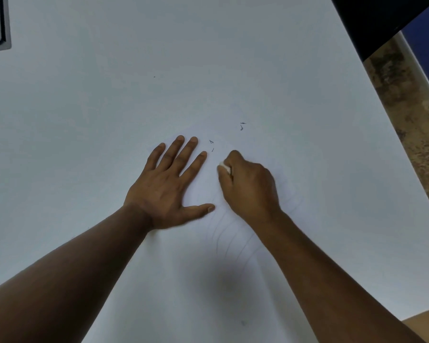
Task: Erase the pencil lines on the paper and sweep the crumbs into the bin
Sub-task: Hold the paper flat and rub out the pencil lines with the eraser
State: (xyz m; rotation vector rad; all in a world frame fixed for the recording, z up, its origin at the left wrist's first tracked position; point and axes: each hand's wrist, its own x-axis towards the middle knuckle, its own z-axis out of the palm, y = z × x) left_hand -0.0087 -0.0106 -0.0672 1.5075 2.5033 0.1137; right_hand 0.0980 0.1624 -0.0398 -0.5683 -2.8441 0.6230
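From where I sit I see my left hand [170,184] spread flat, fingers straight, pressing down on the paper [183,268], which is white on a white bench [84,95], so its edges are hard for me to make out. My right hand [248,184] is curled round a small white eraser [224,167], with only a corner of it showing past the fingers, set on the sheet just beside the left fingertips. Several faint curved pencil lines [228,238] lie nearer me, between the two wrists and partly under the right forearm, so I judge most of the rubbing is yet to do. A few dark crumbs [242,126] sit on the far side of the hands, some just off the left fingertips. My worries: the flat hand holds only one side of the sheet, so a hard stroke toward me could buckle or crease the paper; the right forearm lying over the lines could smear graphite; and brisk strokes could flick the crumbs across the bench, where they are small and easy to lose. I cannot see any bin in view, so sweeping will mean finding it first, and crumbs pushed blind toward the bench's right edge could drop onto the floor [406,120]
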